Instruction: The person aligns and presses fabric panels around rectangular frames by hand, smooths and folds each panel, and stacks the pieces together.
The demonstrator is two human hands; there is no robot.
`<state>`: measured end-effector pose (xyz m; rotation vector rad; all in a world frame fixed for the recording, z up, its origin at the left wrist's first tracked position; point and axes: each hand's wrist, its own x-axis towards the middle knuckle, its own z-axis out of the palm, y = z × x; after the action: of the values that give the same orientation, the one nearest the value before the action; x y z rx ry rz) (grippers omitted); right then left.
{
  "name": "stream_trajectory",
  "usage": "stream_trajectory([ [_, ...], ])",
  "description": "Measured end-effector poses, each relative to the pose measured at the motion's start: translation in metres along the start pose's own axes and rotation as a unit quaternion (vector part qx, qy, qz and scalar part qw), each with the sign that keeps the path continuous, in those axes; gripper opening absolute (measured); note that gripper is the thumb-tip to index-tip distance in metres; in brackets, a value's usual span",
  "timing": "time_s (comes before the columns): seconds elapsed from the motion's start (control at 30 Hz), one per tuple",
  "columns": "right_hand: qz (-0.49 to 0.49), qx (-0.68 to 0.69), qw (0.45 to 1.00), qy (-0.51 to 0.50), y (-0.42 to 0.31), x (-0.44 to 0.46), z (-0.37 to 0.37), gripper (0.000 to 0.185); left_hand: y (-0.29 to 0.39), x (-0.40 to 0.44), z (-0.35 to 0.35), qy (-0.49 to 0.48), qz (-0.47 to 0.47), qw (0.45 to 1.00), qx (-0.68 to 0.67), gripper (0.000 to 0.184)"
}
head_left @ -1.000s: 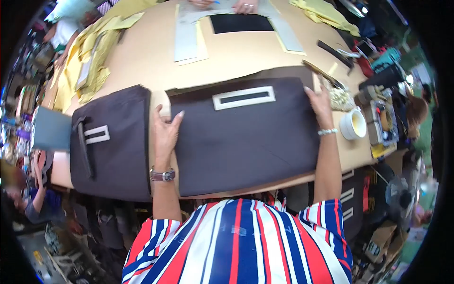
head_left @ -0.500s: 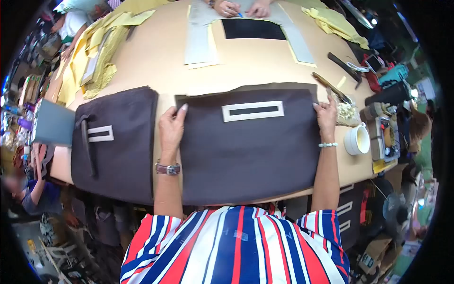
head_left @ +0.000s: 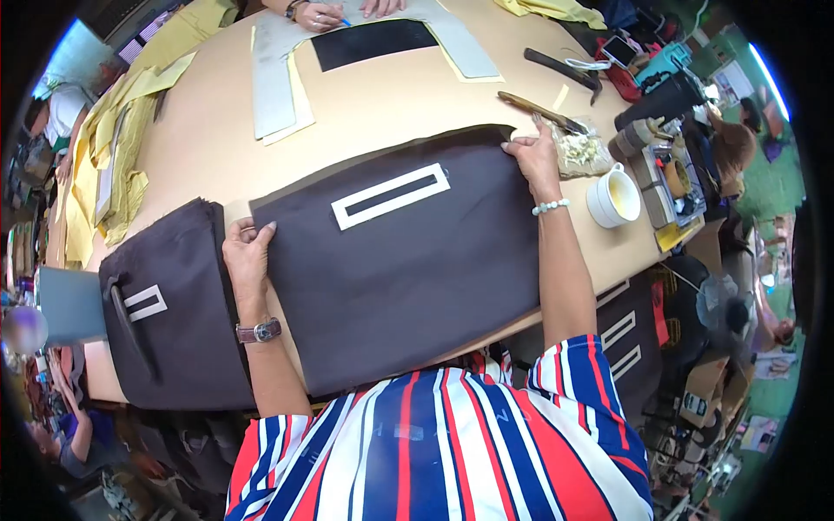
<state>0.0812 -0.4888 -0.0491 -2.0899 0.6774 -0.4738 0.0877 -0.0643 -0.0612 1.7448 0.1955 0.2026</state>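
Note:
A large dark brown panel (head_left: 408, 269) lies in front of me, with a pale rectangular frame (head_left: 391, 197) near its top edge and another dark layer showing behind that edge. My left hand (head_left: 248, 260) pinches the panel's upper left corner between thumb and fingers. At the upper right corner, my right hand (head_left: 536, 161) holds the edge the same way. Left of my left hand rests a stack of dark panels (head_left: 182, 321), topped by a dark strap (head_left: 132, 330) and a smaller pale frame (head_left: 146, 302).
Across the table (head_left: 208, 130), another person's hands (head_left: 320, 16) hold a blue pen near a black piece (head_left: 373, 43). Yellow cloth (head_left: 87, 191) lies at left. On the right are a hammer (head_left: 560, 71), a white cup (head_left: 613, 198) and a tool box (head_left: 669, 187).
Both hands, apart from the panel at first, have closed on its upper corners. The view has turned, so the panel and table now appear tilted.

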Motion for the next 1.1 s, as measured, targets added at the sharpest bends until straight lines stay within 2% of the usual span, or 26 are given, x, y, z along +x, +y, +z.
stream_trajectory([
  [0.03, 0.008, 0.008, 1.000, 0.002, -0.002, 0.000, -0.001, 0.084, 0.010, -0.005, 0.002, -0.023, -0.043, 0.998, -0.044, 0.028],
  [0.17, 0.032, -0.060, 0.998, 0.017, -0.011, 0.000, -0.008, 0.084, 0.019, -0.015, 0.001, 0.025, 0.004, 0.999, 0.019, 0.022],
  [0.27, 0.065, -0.084, 0.994, 0.002, -0.022, 0.001, -0.010, 0.084, -0.001, -0.013, -0.012, -0.006, 0.013, 0.999, 0.041, 0.020],
  [0.3, 0.046, -0.054, 0.997, -0.002, -0.017, 0.005, -0.007, 0.083, -0.003, -0.013, -0.012, -0.025, 0.021, 0.999, -0.022, 0.012],
  [0.4, 0.047, 0.096, 0.994, -0.037, -0.009, 0.013, -0.003, 0.081, 0.002, -0.015, -0.016, -0.075, -0.029, 0.995, -0.052, 0.006],
  [0.43, 0.057, 0.155, 0.985, -0.053, -0.010, 0.013, -0.002, 0.080, 0.006, -0.015, -0.014, -0.071, -0.038, 0.996, -0.045, 0.015],
  [0.53, 0.051, 0.162, 0.985, -0.027, -0.008, 0.011, -0.001, 0.078, 0.018, -0.016, -0.013, -0.104, -0.102, 0.985, -0.095, 0.032],
  [0.63, -0.006, 0.102, 0.995, 0.010, -0.018, 0.001, -0.005, 0.077, 0.021, -0.012, -0.011, -0.102, -0.118, 0.984, -0.088, 0.039],
  [0.73, 0.032, 0.070, 0.997, -0.016, -0.013, 0.002, 0.003, 0.076, 0.025, -0.010, -0.004, -0.123, -0.106, 0.982, -0.094, 0.038],
  [0.87, -0.063, 0.133, 0.989, 0.015, -0.020, -0.004, 0.002, 0.073, 0.042, -0.006, -0.008, -0.180, -0.075, 0.977, -0.083, 0.042],
  [0.9, -0.111, 0.129, 0.985, 0.026, -0.035, -0.014, -0.010, 0.068, 0.061, -0.013, -0.006, -0.188, -0.043, 0.975, -0.106, 0.045],
  [0.93, -0.095, 0.187, 0.978, 0.022, -0.044, -0.022, -0.024, 0.063, 0.075, -0.017, -0.005, -0.170, 0.005, 0.983, -0.076, 0.047],
  [1.0, -0.148, 0.366, 0.916, 0.068, -0.056, -0.037, -0.057, 0.062, 0.109, -0.033, -0.002, -0.166, 0.044, 0.979, -0.109, 0.049],
  [1.07, -0.214, 0.276, 0.911, 0.219, -0.048, -0.052, -0.102, 0.058, 0.126, -0.043, -0.002, -0.209, 0.081, 0.955, -0.197, 0.045],
  [1.1, -0.232, 0.325, 0.887, 0.232, -0.046, -0.064, -0.129, 0.057, 0.124, -0.046, 0.001, -0.200, 0.081, 0.950, -0.227, 0.042],
])
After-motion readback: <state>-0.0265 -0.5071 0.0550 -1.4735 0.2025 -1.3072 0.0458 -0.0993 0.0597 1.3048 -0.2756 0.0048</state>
